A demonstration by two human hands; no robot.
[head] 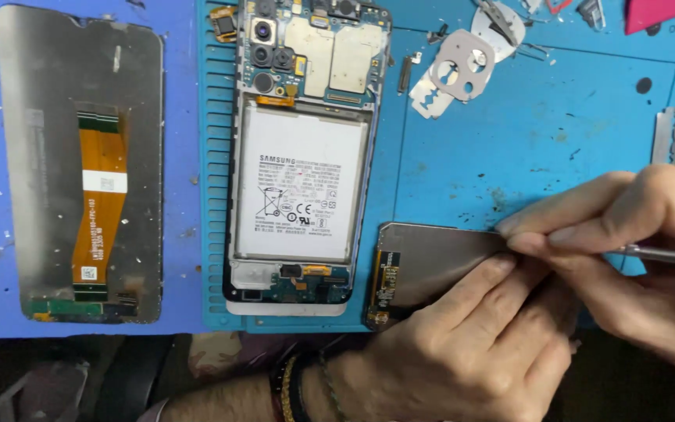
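Head view of a phone-repair desk covered by a blue work mat. At 5 o'clock, the left hand lies palm down on a dark grey display panel, its fingers spread flat and pressing the panel against the mat; beaded bracelets circle the wrist. At 3 o'clock, the right hand reaches in from the right edge, thumb and forefinger clenched around a thin metal tool; the tool's tip is hidden behind the fingertips at the upper edge of the panel, so contact cannot be confirmed. The panel itself rests at the lower right of centre, tilted slightly, with a narrow strip of gold-and-black circuitry showing along its left end.

At centre, just left of the panel, an opened phone body lies upright on the mat, exposing a white battery and, at 12 o'clock, the camera modules and metal shields. At 9 o'clock, well apart from the hands, a second display panel lies face down, an orange flex cable running down its back. At 1 o'clock rest a razor blade and a grey camera bezel, touching. Another blade lies at 2 o'clock, near the right hand.
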